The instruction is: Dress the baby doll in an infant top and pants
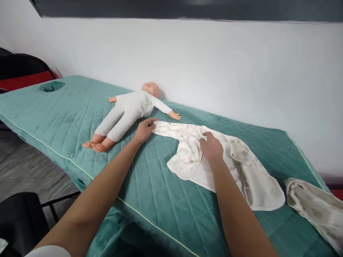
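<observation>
A white baby shirt (187,142) with small printed figures lies spread on the green quilted cover, its front open. The cuff of its outstretched sleeve is pinched in my left hand (145,130), beside the doll. My right hand (212,147) grips the shirt near the neckline, fingers closed on the cloth. A baby doll (134,103) with a white cloth body lies on its back to the left of the shirt, arms spread, head toward the wall. Its near arm ends just above the shirt's sleeve.
The green quilted bed (160,200) has a face hole (52,86) at its far left and stands against a white wall (214,71). More printed baby clothing (316,207) lies bunched at the right. Black chairs (21,221) stand at the left, one with a red seat.
</observation>
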### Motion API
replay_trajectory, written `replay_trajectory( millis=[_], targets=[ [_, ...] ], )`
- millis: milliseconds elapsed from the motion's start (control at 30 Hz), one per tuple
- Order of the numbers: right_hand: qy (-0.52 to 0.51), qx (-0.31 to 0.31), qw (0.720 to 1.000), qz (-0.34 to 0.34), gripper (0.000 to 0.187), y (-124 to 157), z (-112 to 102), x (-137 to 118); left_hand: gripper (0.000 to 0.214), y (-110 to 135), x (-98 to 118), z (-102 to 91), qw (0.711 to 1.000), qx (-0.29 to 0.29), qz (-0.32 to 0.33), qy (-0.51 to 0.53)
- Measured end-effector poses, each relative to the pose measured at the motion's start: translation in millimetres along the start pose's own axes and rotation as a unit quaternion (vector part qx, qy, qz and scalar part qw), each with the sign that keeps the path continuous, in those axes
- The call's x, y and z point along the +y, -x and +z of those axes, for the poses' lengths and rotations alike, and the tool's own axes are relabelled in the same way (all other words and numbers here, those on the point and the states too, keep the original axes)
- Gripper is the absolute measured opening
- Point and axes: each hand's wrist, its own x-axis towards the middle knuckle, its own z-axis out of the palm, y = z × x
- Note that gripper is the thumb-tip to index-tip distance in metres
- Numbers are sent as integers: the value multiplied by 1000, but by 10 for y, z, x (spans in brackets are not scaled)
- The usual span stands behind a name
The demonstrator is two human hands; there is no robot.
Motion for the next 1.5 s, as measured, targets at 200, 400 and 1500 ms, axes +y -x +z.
replay_trajectory(
  millis=[200, 400, 1500],
  targets=[
    [-15, 9, 1000, -3, 44, 7, 15, 14, 50, -13, -5, 31, 999, 18, 3, -48],
    [-87, 14, 996, 5, 43, -80, -3, 108, 39, 49, 8, 24, 991, 85, 52, -94],
    [-111, 6, 994, -9, 45, -57, -3, 102, 20, 1620, 735, 522, 885, -112, 395, -221]
  ],
)
